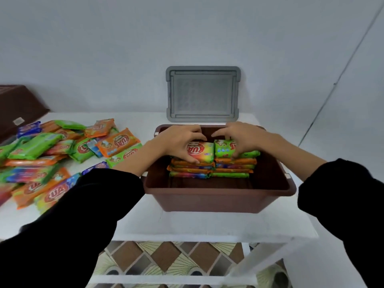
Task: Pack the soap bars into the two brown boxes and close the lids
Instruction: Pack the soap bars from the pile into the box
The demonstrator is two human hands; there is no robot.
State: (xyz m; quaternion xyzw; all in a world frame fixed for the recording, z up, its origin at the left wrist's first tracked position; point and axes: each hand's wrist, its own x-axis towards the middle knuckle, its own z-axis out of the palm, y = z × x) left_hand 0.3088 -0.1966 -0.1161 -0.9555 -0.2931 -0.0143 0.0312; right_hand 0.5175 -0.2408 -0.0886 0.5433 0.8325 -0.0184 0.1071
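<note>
So far you are early in the job. On the white table (187, 225) the brown box (218, 196) in front of you stands open and is only partly filled. Its near half shows bare floor. Its grey lid (202, 93) leans upright against the wall just behind it, so closing is not yet done. At the far left edge sits a dark brown shape (18, 104), likely the second box, though it is cut off and you cannot see whether anything is in it.

Most of the work remains in the loose pile of soap bars (52, 154) spread over the table's left side, lying at all angles and overlapping.

Inside the box, two stacks (209, 169) stand side by side, touching, toward the far wall. Each stacked bar lies flat with its long axis running left to right, parallel to the box's long sides.

Your left hand (182, 142) grips the yellow-and-red top bar (202, 151) on the left stack, fingers curled over its far edge and thumb at the near edge. Your right hand (241, 138) pinches the green top bar (224, 149) on the right stack. Both top bars show their printed faces to you, logos upside down from your side, with long axes matching the stacks beneath.
</note>
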